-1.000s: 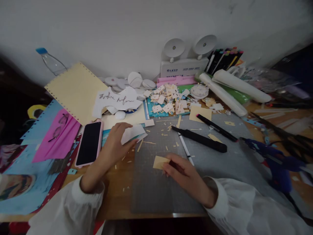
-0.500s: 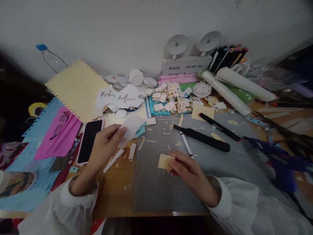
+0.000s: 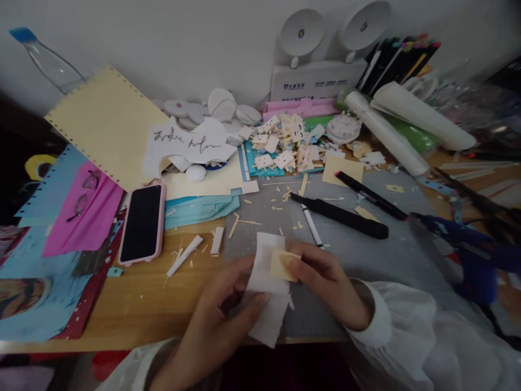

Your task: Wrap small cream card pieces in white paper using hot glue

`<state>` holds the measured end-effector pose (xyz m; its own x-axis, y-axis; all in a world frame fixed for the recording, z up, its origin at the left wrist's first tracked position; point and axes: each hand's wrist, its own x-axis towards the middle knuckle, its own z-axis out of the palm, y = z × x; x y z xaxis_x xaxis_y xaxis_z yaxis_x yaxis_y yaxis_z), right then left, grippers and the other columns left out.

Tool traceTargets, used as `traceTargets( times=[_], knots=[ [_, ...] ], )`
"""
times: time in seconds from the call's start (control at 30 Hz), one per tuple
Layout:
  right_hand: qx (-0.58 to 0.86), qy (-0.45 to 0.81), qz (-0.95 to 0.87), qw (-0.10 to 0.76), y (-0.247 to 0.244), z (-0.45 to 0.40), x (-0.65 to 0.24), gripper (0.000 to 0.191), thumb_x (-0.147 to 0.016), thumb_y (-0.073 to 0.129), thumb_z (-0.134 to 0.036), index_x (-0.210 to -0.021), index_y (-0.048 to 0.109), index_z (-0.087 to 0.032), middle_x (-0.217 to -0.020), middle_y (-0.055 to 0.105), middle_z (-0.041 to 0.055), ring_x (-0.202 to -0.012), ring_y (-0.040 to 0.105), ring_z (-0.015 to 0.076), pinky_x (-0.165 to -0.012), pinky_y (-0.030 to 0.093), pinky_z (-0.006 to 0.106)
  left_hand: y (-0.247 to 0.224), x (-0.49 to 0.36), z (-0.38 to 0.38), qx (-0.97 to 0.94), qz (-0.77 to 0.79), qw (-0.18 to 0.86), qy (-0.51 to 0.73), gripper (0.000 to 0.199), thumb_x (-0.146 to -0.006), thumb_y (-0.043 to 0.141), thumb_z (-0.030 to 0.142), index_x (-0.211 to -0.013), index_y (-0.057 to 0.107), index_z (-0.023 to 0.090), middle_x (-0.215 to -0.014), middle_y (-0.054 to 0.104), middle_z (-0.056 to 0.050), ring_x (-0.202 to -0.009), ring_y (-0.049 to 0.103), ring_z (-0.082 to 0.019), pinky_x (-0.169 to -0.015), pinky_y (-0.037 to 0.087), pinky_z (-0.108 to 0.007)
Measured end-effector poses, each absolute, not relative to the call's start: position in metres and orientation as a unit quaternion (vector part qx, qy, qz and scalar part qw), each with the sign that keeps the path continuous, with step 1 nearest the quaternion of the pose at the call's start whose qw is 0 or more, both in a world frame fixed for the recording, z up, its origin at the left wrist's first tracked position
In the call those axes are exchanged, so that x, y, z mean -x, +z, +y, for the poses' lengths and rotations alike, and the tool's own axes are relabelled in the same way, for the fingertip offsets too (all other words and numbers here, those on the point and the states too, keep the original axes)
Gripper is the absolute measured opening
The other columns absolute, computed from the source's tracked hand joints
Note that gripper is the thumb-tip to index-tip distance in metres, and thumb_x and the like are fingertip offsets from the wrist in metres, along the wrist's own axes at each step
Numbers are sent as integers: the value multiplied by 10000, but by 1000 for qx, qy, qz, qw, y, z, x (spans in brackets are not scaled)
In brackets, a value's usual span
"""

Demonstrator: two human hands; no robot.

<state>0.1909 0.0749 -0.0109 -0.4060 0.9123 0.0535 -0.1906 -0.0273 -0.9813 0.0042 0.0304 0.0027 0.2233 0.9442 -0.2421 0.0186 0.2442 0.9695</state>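
Holding paper and card, blue-lettered box beyond

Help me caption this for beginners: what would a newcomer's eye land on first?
Likely the pink sheet at the left, glasses lying on it. Next, the heap of small cards behind the grey mat. In front, the left hand holds white paper and the right hand a yellow card.
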Motion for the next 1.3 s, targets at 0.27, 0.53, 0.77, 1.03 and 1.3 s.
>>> traceTargets(
  times=[0.27, 0.53, 0.77, 1.03, 1.3],
  knots=[
    [355, 594, -581, 429, -15, 76, -193, 276, -878, 616, -350, -686, 492, -194, -923, 512, 34, -863, 508, 151, -713, 428, 271, 0, 8, 29, -489, 478, 642, 349, 425, -847, 670, 227, -1254, 589, 323, -966, 720, -42, -960, 673, -211, -740, 556, -249],
    [328, 674, -520, 410, -15, 79, -192, 269, -837, 659, -266, -679, 451, -200, -704, 425, -29, -648, 407, 102, -574, 346, 232, 8, 26, 52, -474, 490, 681, 266, 383, -834, 671, 279, -1208, 592, 271, -830, 720, -26, -633, 649, -140, -517, 485, -184],
    [360, 637, -502, 461, -21, 78, -196, 276, -846, 661, -274, -670, 460, -205, -730, 446, -30, -644, 406, 105, -584, 348, 243, 12, 32, 62, -405, 563, 608, 386, 317, -718, 786, 258, -987, 624, 220, -722, 684, 18, -547, 613, -97, -460, 465, -141],
    [347, 523, -622, 469, -14, 78, -208, 161, -885, 613, -267, -750, 529, -238, -1156, 565, 43, -1129, 506, 232, -987, 365, 446, 18, 20, 58, -512, 561, 561, 329, 287, -766, 740, 266, -1037, 650, 232, -787, 711, -16, -587, 620, -118, -476, 454, -170],
    [305, 538, -691, 375, -9, 79, -199, 163, -866, 633, -262, -731, 557, -214, -886, 600, 33, -849, 579, 168, -770, 454, 343, 18, -1, 58, -499, 525, 583, 369, 198, -814, 686, 263, -1010, 674, 236, -777, 712, -1, -594, 620, -111, -494, 467, -178]
  ],
)
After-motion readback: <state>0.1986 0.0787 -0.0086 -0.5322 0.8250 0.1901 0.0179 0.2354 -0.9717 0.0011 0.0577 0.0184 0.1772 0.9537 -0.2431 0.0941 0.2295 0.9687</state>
